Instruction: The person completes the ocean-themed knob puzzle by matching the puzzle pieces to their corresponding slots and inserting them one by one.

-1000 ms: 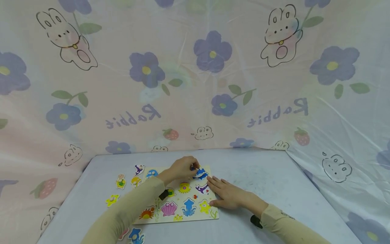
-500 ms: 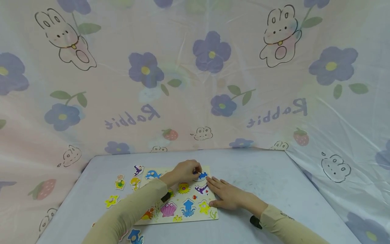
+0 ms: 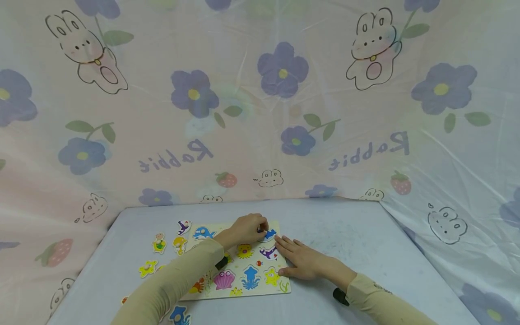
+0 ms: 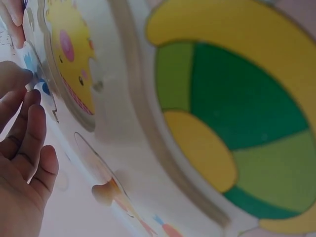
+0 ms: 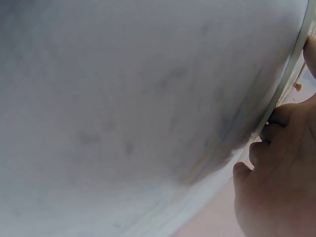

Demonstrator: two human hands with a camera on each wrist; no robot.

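Note:
A wooden sea-animal puzzle board [image 3: 227, 295] lies on the table. Near its far right corner, my left hand [image 3: 248, 229] pinches a blue sea-animal puzzle piece [image 3: 270, 234] between thumb and fingers; the hand covers much of it. In the left wrist view the fingertips meet at this blue piece [image 4: 47, 89], low against the board. My right hand [image 3: 300, 258] rests with extended fingers on the board's right edge, beside the purple picture [image 3: 267, 253] and the yellow starfish [image 3: 271, 276]. Its fingertips lie over the board's rim in the right wrist view.
Left of the board lie loose knobbed pieces: a purple one [image 3: 184, 226], a turtle [image 3: 159, 243], a yellow seahorse-like one [image 3: 179, 245] and a yellow starfish [image 3: 148, 268]. A blue squid piece [image 3: 178, 315] lies near the front. A blue whale piece [image 3: 204, 232] sits on the board.
The blue piece has turned and come down onto the board's far right corner, my left hand shifting slightly right with it. My right hand has stayed at the edge.

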